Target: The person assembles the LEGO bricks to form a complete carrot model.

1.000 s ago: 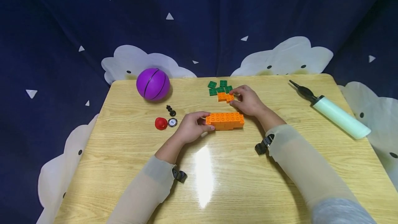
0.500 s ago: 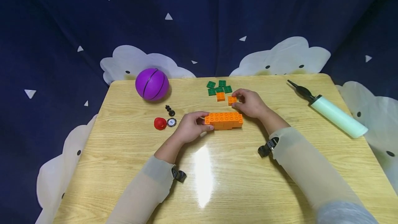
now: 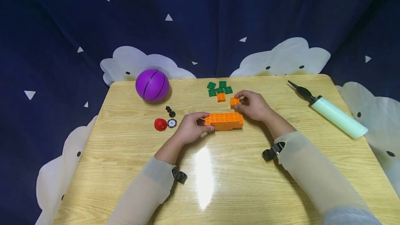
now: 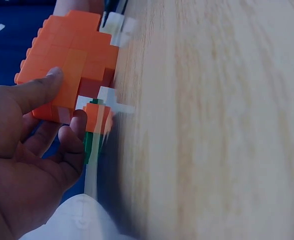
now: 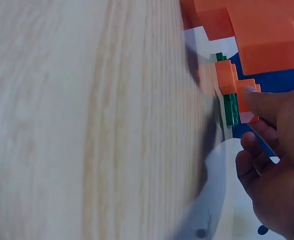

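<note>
My left hand [image 3: 189, 128] grips the left end of a long block of joined orange toy bricks [image 3: 224, 122], thumb on the near side. In the left wrist view the orange brick block [image 4: 69, 55] shows a stepped underside. My right hand [image 3: 254, 106] pinches one small orange brick [image 3: 234, 102] between thumb and fingers, just behind the block's right end. The right wrist view shows the thumb on this small brick [image 5: 243, 100]. Another loose orange brick [image 3: 221, 97] lies to its left, beside several flat green bricks [image 3: 220, 90].
A purple ball [image 3: 152, 85] sits at the back left of the wooden table [image 3: 237, 180]. Nearer are a black chess-pawn-like piece [image 3: 170, 111], a small red hat [image 3: 160, 124] and a poker chip [image 3: 172, 123]. A hand pump [image 3: 339, 116] lies at the right.
My right hand has drawn the small orange brick away from the other loose one, to the right and slightly nearer. The left hand keeps its hold on the block.
</note>
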The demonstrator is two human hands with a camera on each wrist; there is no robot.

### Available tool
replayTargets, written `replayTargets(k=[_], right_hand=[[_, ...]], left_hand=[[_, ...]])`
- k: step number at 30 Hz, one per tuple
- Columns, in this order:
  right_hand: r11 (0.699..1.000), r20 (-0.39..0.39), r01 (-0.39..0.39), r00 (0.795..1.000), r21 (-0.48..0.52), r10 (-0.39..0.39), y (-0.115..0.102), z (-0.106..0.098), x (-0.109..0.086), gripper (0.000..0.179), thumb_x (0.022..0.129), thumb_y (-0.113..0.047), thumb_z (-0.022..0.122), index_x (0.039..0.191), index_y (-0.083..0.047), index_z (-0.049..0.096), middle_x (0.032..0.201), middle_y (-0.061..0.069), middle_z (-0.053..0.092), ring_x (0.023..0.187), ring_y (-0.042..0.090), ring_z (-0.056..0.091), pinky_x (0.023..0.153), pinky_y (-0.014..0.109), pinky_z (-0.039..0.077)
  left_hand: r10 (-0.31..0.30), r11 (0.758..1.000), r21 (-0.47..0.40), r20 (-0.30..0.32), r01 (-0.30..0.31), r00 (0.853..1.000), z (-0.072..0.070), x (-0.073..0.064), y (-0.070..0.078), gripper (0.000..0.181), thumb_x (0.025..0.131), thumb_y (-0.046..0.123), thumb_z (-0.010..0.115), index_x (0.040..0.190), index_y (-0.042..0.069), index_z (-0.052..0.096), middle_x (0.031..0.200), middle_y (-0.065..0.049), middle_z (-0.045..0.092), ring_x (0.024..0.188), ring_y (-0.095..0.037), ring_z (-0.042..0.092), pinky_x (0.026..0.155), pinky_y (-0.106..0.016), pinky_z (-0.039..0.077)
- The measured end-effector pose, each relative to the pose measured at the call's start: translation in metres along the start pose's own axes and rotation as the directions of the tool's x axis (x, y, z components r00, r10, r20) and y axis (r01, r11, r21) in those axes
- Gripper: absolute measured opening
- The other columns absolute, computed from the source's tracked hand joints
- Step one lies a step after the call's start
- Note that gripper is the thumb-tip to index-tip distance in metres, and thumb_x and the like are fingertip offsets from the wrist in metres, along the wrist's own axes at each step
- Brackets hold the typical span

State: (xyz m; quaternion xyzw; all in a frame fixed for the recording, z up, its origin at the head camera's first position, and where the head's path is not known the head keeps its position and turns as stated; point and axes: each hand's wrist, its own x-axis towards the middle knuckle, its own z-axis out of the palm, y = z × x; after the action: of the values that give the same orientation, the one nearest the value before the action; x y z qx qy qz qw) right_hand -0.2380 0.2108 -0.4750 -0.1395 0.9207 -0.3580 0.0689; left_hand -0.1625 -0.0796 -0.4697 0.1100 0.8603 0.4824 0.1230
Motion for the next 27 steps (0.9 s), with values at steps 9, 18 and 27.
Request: replayTargets(k=[9, 18, 27], right_hand=[[1.0, -0.003, 0.011, 1.0, 0.011, -0.011, -0.009, -0.003, -0.009, 0.033, 0.097, -0.021, 0.076, 0.127, -0.016, 0.065, 0.098, 0.007, 0.063, 0.084, 0.025, 0.057, 0.073, 0.039, 0.047], [0.999, -0.014, 0.048, 0.999, -0.002, -0.048, -0.012, -0.006, -0.016, 0.032, 0.097, -0.023, 0.076, 0.127, -0.016, 0.067, 0.108, 0.007, 0.066, 0.09, 0.026, 0.057, 0.077, 0.04, 0.048], [0.996, -0.026, 0.088, 0.996, -0.011, -0.089, -0.016, -0.009, -0.023, 0.031, 0.097, -0.023, 0.076, 0.127, -0.016, 0.068, 0.111, 0.007, 0.068, 0.087, 0.026, 0.058, 0.075, 0.04, 0.049]], left_hand=[[0.001, 1.0, -0.001, -0.001, -0.001, 1.0, 0.0, 0.0, -0.001, 0.053, 0.085, 0.022, 0.088, 0.134, 0.012, 0.07, 0.1, -0.002, 0.071, 0.089, -0.017, 0.066, 0.079, -0.034, 0.054], [-0.002, 1.0, 0.001, 0.0, 0.002, 1.0, 0.0, 0.0, -0.001, 0.054, 0.085, 0.022, 0.088, 0.134, 0.011, 0.07, 0.099, -0.002, 0.071, 0.089, -0.018, 0.065, 0.079, -0.035, 0.054], [0.005, 1.0, 0.004, 0.001, -0.005, 1.0, 0.0, 0.0, -0.001, 0.054, 0.085, 0.022, 0.088, 0.134, 0.01, 0.07, 0.096, -0.001, 0.07, 0.087, -0.018, 0.064, 0.077, -0.034, 0.053]])
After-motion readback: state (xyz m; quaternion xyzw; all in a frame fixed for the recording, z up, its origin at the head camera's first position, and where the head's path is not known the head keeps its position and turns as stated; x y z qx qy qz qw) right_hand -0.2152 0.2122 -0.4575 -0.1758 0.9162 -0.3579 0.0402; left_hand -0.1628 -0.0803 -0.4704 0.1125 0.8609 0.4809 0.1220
